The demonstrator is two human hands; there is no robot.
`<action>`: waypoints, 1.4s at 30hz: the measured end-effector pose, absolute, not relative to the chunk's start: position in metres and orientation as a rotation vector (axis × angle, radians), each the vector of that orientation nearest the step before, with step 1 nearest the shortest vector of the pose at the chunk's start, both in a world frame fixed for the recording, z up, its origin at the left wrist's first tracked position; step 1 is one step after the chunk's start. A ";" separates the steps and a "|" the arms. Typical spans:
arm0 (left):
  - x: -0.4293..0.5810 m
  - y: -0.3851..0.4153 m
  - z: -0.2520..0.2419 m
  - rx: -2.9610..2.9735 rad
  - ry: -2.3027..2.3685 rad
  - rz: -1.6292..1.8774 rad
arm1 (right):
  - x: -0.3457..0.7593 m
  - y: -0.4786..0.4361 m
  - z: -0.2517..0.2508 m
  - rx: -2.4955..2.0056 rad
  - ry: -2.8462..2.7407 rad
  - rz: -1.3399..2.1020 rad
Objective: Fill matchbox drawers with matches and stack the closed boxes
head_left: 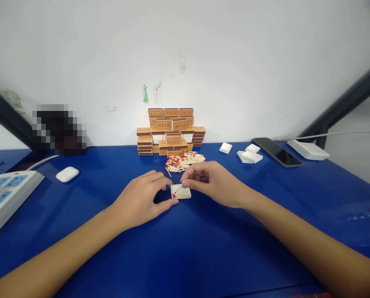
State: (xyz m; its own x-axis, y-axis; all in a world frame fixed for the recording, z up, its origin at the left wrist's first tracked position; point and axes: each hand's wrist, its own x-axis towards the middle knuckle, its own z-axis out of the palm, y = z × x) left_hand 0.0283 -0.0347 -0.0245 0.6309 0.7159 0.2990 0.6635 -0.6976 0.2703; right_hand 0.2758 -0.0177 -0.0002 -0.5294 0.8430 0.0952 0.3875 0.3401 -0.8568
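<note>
A small white matchbox tray [181,192] lies on the blue table [187,248] between my hands, with a red-tipped match in it. My left hand [139,200] grips the tray's left side between thumb and fingers. My right hand [214,182] pinches a match over the tray, its fingers closed. Just behind lies a loose pile of red-tipped matches [185,160]. A stack of tan matchboxes [170,132] stands against the white wall.
Several empty white trays [248,155] lie at the back right, beside a black phone [276,152] and a white charger [307,150]. A white earbud case [67,174] and a power strip [4,194] sit at the left.
</note>
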 end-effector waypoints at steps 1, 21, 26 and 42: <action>0.028 -0.034 -0.024 2.711 1.162 0.599 | 0.274 -0.018 -0.002 -1.078 -2.054 1.120; 0.016 -0.028 -0.010 2.574 1.180 0.580 | 0.271 -0.003 -0.027 -1.107 -2.009 0.675; 0.021 -0.034 -0.009 2.551 1.145 0.407 | 0.259 0.007 -0.048 -0.980 -2.293 0.353; 0.017 -0.031 -0.008 2.527 1.144 0.388 | 0.242 0.024 -0.028 -1.297 -2.422 0.158</action>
State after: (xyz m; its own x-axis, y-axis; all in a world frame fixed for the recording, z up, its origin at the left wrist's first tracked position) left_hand 0.0170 -0.0306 -0.0078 0.6386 0.7622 0.1063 0.6696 -0.6183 0.4115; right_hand 0.2420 0.0239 -0.0283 -0.4972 0.8204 0.2824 0.7766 0.5660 -0.2767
